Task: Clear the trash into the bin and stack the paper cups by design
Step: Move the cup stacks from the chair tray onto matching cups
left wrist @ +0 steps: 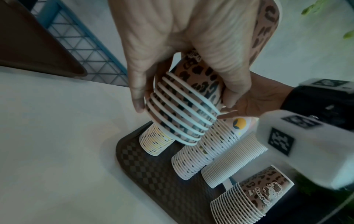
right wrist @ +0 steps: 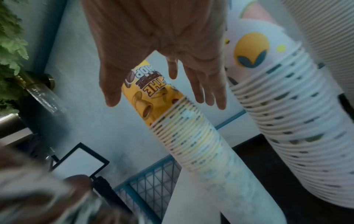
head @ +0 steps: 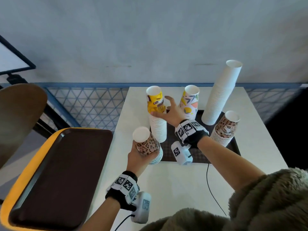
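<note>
Stacks of inverted paper cups stand on the dark checkered tray (head: 168, 132) on the white table (head: 183, 180). Left hand (head: 140, 157) grips a short leopard-print stack (head: 147, 142), fingers and thumb curled round its lower rims (about seven cups, tilted, held off the table at the tray's near-left corner). Left wrist view: thumb on one side of the rims, fingers (left wrist: 226, 72) wrapped over the other.

Right hand (head: 168, 112) is spread, fingers apart and straight, holding nothing. It sits at the yellow-print stack (head: 156, 112): head view shows the thumb right at the top cup's rim, contact can't be confirmed. In the right wrist view that stack (right wrist: 172, 115) lies between thumb and fingers (right wrist: 208, 89), with gaps on both sides.

Just right of the fingers: stack with the multicolour pattern (head: 190, 100). Further right, the tall plain white stack (head: 220, 95), leaning. Near the right forearm, a second leopard-print stack (head: 225, 129).

Left of the table: brown tray on a yellow-edged bin (head: 25, 177).
</note>
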Demonstrator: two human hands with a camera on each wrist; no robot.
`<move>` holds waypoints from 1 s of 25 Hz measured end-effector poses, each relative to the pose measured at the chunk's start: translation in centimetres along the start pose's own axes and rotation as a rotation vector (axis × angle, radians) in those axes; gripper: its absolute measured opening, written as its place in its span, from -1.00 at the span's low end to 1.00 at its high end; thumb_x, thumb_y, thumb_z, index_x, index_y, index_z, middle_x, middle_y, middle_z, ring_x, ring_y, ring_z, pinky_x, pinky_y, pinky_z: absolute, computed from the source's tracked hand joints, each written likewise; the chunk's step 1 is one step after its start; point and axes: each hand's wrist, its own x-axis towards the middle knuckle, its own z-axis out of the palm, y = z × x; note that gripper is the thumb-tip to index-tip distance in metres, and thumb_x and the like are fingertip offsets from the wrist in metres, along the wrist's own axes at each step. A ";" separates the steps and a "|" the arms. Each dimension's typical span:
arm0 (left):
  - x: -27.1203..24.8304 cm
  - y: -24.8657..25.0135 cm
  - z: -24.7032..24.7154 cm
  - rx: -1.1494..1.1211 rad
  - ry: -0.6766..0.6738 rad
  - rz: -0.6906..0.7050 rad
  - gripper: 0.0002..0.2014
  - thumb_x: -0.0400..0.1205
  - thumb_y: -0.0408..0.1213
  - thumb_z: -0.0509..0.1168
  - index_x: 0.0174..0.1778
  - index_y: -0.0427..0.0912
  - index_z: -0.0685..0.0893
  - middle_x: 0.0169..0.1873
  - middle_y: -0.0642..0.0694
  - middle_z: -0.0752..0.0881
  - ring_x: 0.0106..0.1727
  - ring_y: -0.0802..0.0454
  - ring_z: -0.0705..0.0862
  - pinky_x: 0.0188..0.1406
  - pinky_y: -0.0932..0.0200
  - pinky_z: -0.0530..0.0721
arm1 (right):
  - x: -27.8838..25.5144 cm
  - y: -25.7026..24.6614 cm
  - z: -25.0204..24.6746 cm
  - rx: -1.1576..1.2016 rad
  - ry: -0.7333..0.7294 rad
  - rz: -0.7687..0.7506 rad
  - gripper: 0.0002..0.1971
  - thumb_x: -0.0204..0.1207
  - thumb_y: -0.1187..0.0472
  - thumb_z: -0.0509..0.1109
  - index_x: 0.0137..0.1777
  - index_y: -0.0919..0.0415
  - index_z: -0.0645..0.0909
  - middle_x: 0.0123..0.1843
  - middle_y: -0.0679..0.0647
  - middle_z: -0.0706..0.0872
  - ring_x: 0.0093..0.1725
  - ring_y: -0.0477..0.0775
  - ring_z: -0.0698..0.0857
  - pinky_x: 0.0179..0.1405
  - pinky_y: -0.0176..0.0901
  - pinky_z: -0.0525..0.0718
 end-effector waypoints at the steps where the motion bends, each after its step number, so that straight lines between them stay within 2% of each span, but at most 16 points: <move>1: 0.1 0.0 0.4 0.007 -0.012 -0.003 -0.23 0.13 -0.03 0.60 0.26 0.01 0.46 -0.03 0.13 0.66 0.06 0.12 0.62 0.11 0.23 0.51 | -1.1 1.3 0.0 -0.002 0.019 -0.023 -0.16 0.25 -0.06 0.56 0.48 0.03 0.22 0.19 0.20 0.66 0.20 0.17 0.63 0.29 0.07 0.57; 4: 0.2 0.6 2.5 0.000 -0.094 0.034 -0.26 0.09 -0.02 0.60 0.19 0.04 0.48 -0.06 0.15 0.68 0.03 0.10 0.65 0.08 0.26 0.52 | -6.5 8.0 -1.2 -0.108 0.052 -0.068 -0.54 0.38 0.12 0.50 0.27 0.16 0.51 -0.09 0.18 0.77 -0.07 0.10 0.71 0.08 -0.09 0.63; 5: 0.2 1.0 3.6 0.005 -0.134 0.052 -0.26 0.08 -0.01 0.59 0.17 0.03 0.48 -0.06 0.14 0.68 0.03 0.10 0.65 0.07 0.26 0.51 | -8.7 11.1 -2.1 -0.173 0.024 -0.058 -0.64 0.41 0.15 0.47 0.20 0.18 0.57 -0.10 0.16 0.80 -0.10 0.09 0.73 0.05 -0.12 0.64; 6: 0.2 1.5 4.6 0.010 -0.169 0.067 -0.25 0.06 0.01 0.57 0.18 0.01 0.49 -0.05 0.12 0.69 0.05 0.09 0.66 0.07 0.26 0.51 | -11.1 14.3 -3.1 -0.251 -0.014 -0.022 -0.67 0.43 0.12 0.44 0.17 0.17 0.59 -0.04 0.14 0.80 -0.03 0.09 0.75 0.10 -0.12 0.64; 7: 0.3 2.1 5.9 0.013 -0.208 0.085 -0.24 0.06 0.02 0.56 0.19 -0.02 0.50 -0.03 0.10 0.69 0.07 0.09 0.66 0.08 0.25 0.51 | -13.7 17.6 -4.6 -0.335 -0.031 0.047 -0.63 0.44 0.02 0.40 0.21 0.14 0.59 0.08 0.11 0.77 0.11 0.11 0.72 0.19 -0.13 0.60; 8: 0.5 2.7 7.3 0.016 -0.245 0.105 -0.23 0.07 0.01 0.57 0.21 -0.05 0.51 -0.01 0.08 0.70 0.09 0.08 0.66 0.10 0.24 0.51 | -16.4 20.9 -6.1 -0.421 -0.007 0.122 -0.50 0.43 -0.17 0.31 0.28 0.12 0.56 0.22 0.12 0.71 0.26 0.14 0.65 0.28 -0.12 0.54; 10: 0.9 4.3 9.9 0.018 -0.307 0.163 -0.22 0.08 0.05 0.55 0.22 -0.06 0.50 0.01 0.07 0.69 0.12 0.09 0.67 0.13 0.23 0.53 | -21.4 27.6 -8.9 -0.569 0.134 0.261 -0.10 0.28 -0.56 -0.02 0.38 0.11 0.49 0.39 0.24 0.58 0.41 0.28 0.53 0.35 0.06 0.52; 11: 1.1 5.3 11.1 0.022 -0.339 0.188 -0.20 0.07 0.10 0.52 0.23 -0.03 0.48 0.01 0.09 0.68 0.11 0.11 0.66 0.15 0.23 0.53 | -23.9 30.2 -10.1 -0.602 0.175 0.371 0.03 0.21 -0.63 -0.17 0.42 0.10 0.47 0.44 0.32 0.53 0.44 0.36 0.49 0.33 0.20 0.52; 13: 1.6 8.0 13.9 0.018 -0.396 0.234 -0.23 0.11 0.08 0.53 0.22 0.05 0.42 0.03 0.11 0.65 0.10 0.16 0.63 0.17 0.21 0.54 | -28.6 34.0 -12.3 -0.630 0.158 0.587 0.10 0.14 -0.67 -0.29 0.47 0.04 0.41 0.50 0.36 0.44 0.46 0.42 0.46 0.24 0.38 0.53; 15: 2.3 10.6 16.5 -0.029 -0.392 0.295 -0.27 0.17 -0.01 0.57 0.22 -0.04 0.43 0.11 0.03 0.67 0.14 0.13 0.64 0.26 0.09 0.59 | -32.1 35.6 -13.6 -0.657 0.163 0.661 0.04 0.14 -0.68 -0.29 0.52 -0.09 0.26 0.51 0.33 0.43 0.44 0.40 0.48 0.19 0.43 0.57; 17: 3.1 12.8 18.8 -0.074 -0.354 0.334 -0.21 0.15 0.06 0.56 0.25 -0.09 0.43 0.13 -0.01 0.69 0.18 0.07 0.67 0.28 -0.04 0.63 | -33.8 36.1 -14.2 -0.679 0.132 0.691 0.03 0.13 -0.68 -0.30 0.58 -0.14 0.05 0.54 0.27 0.40 0.46 0.33 0.48 0.23 0.38 0.56; 19: 3.4 14.7 20.6 -0.061 -0.314 0.341 -0.19 0.16 0.09 0.56 0.28 -0.03 0.38 0.14 0.04 0.67 0.20 0.03 0.66 0.26 0.05 0.62 | -34.4 36.2 -14.5 -0.671 0.089 0.715 -0.08 0.22 -0.63 -0.28 0.53 -0.16 0.04 0.54 0.24 0.42 0.40 0.29 0.55 0.15 0.33 0.63; 20: 3.6 15.4 21.5 -0.039 -0.302 0.347 -0.21 0.20 0.04 0.57 0.30 -0.03 0.36 0.16 0.02 0.67 0.21 0.01 0.65 0.23 0.14 0.59 | -34.5 36.2 -14.5 -0.674 0.069 0.695 -0.13 0.26 -0.61 -0.27 0.51 -0.15 0.05 0.60 0.19 0.32 0.41 0.25 0.53 0.15 0.30 0.63; 21: 3.7 16.0 22.2 -0.016 -0.289 0.355 -0.23 0.25 -0.02 0.58 0.31 -0.05 0.35 0.19 -0.02 0.67 0.22 0.00 0.64 0.20 0.21 0.55 | -34.7 36.3 -14.3 -0.671 0.050 0.677 -0.15 0.28 -0.59 -0.28 0.49 -0.14 0.06 0.66 0.10 0.12 0.42 0.20 0.44 0.19 0.27 0.58; 23: 3.8 16.5 23.7 0.019 -0.254 0.354 -0.25 0.28 -0.09 0.58 0.32 -0.10 0.36 0.24 -0.09 0.66 0.24 -0.03 0.63 0.16 0.25 0.51 | -35.0 36.4 -14.3 -0.644 0.036 0.640 -0.15 0.28 -0.58 -0.29 0.48 -0.11 0.07 0.67 -0.05 -0.20 0.37 0.16 0.32 0.24 0.22 0.42; 25: 4.0 15.9 25.0 0.041 -0.253 0.316 -0.23 0.30 -0.10 0.57 0.34 -0.13 0.33 0.26 -0.13 0.65 0.27 -0.08 0.63 0.20 0.21 0.52 | -35.2 36.8 -14.4 -0.638 0.034 0.600 -0.15 0.28 -0.59 -0.28 0.50 -0.14 0.06 0.67 -0.15 -0.32 0.36 0.19 0.31 0.23 0.20 0.26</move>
